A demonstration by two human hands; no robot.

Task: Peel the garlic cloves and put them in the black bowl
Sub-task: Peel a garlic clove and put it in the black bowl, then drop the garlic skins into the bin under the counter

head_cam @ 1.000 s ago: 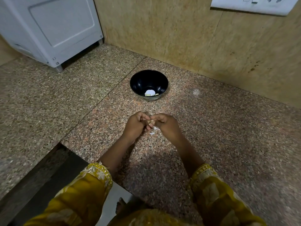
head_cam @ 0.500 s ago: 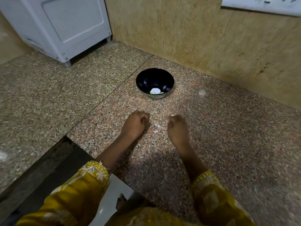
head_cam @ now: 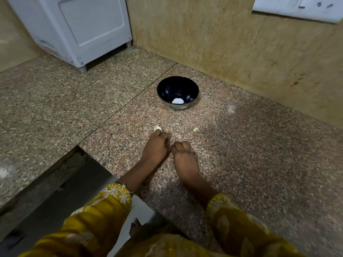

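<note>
The black bowl [head_cam: 193, 89] stands on the granite counter near the back wall, with a white peeled clove [head_cam: 177, 101] in its bottom. My left hand [head_cam: 155, 148] rests on the counter in front of the bowl, fingers curled, and a pale garlic clove [head_cam: 158, 128] sticks out at its fingertips. Close beside it on the right, my right hand [head_cam: 182, 154] lies with its fingers curled under, and nothing shows in it. A small greenish-white piece of garlic or peel [head_cam: 195, 129] lies on the counter ahead of my right hand.
A white appliance [head_cam: 79, 28] stands at the back left. The tan wall [head_cam: 222, 43] runs behind the bowl, with a white socket plate [head_cam: 297, 8] at the top right. The counter edge [head_cam: 78, 145] drops away at the left front. Tiny peel flakes [head_cam: 179, 136] lie by my fingers.
My hands first separated from a joined pinch, then came back close together. A clove now shows at my left fingertips and a small piece lies ahead of my right hand.
</note>
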